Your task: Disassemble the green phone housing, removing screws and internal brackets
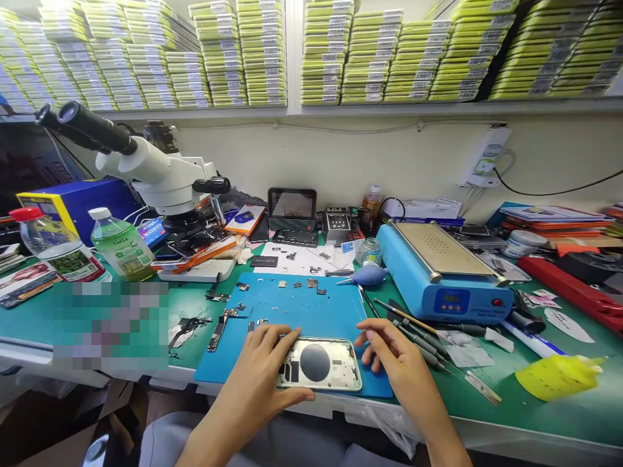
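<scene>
A stripped phone housing lies flat at the near edge of a blue work mat, its long axis running left to right — the camera cutout toward the left. Pale metal frame, dark round patch at centre. The left hand clasps its left end, fingers over the top edge, thumb beneath; the right hand rests loosely curled just beside its right end — holding nothing.

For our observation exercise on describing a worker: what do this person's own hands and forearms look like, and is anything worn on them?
Both the left hand and the right hand are bare: no gloves, rings, watch or wrist strap show. The forearms are bare too, with no sleeve in view up to the picture's lower edge. The fingernails are short and unpainted. No markings or cables are on them.
</scene>
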A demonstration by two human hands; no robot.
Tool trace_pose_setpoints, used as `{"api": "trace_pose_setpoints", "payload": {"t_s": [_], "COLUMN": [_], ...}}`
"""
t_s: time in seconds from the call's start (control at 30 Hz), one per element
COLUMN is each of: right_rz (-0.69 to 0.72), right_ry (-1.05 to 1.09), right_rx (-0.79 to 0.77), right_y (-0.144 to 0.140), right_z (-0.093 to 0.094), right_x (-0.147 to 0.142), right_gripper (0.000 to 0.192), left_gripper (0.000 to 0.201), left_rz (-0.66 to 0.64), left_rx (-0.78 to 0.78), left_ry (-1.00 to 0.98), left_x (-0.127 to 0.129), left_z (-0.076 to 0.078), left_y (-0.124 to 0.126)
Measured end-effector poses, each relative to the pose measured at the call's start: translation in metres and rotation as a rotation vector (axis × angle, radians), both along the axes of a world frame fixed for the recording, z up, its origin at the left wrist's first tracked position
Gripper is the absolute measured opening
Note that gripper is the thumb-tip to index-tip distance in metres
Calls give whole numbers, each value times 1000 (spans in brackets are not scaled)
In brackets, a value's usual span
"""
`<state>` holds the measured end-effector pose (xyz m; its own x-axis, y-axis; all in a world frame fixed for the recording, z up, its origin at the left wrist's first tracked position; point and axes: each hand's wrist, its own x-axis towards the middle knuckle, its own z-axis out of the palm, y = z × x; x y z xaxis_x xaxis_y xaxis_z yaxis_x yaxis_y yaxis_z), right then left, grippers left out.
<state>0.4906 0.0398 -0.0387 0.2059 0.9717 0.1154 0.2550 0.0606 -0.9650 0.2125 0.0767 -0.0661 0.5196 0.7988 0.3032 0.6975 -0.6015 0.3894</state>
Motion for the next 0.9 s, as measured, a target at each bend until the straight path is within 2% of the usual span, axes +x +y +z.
{"api": "trace_pose_setpoints", "payload": {"t_s": [0.2,0.37,0.5,0.6,0.7,0.83,0.9], "right_rz": [-42,-82,-97,-95,-88,-99,-112], "right_ry": [-18,-6,-4,-5,3,36,59], "right_rx": [-20,-27,-22,-18,-9,-3,-1], "right_y": [3,4,5,5,5,6,6], "right_z": [-7,-5,-2,-2,-3,-4,-4], "right_x": [3,1,-1,-1,1,2,1], "right_gripper": [41,39,38,37,38,38,39], "left_gripper": [79,65,65,68,80,96,95], "left_rz": [15,8,36,50,55,9,-9], "left_rx": [-40,37,33,31,43,54,7], "left_ry": [-15,-53,-92,-112,-115,-94,-99], "left_x": [2,2,6,9,8,4,-1], "left_z": [3,2,3,2,-1,-5,-5], "left_y": [-1,-3,-2,-2,-4,-8,-11]}}
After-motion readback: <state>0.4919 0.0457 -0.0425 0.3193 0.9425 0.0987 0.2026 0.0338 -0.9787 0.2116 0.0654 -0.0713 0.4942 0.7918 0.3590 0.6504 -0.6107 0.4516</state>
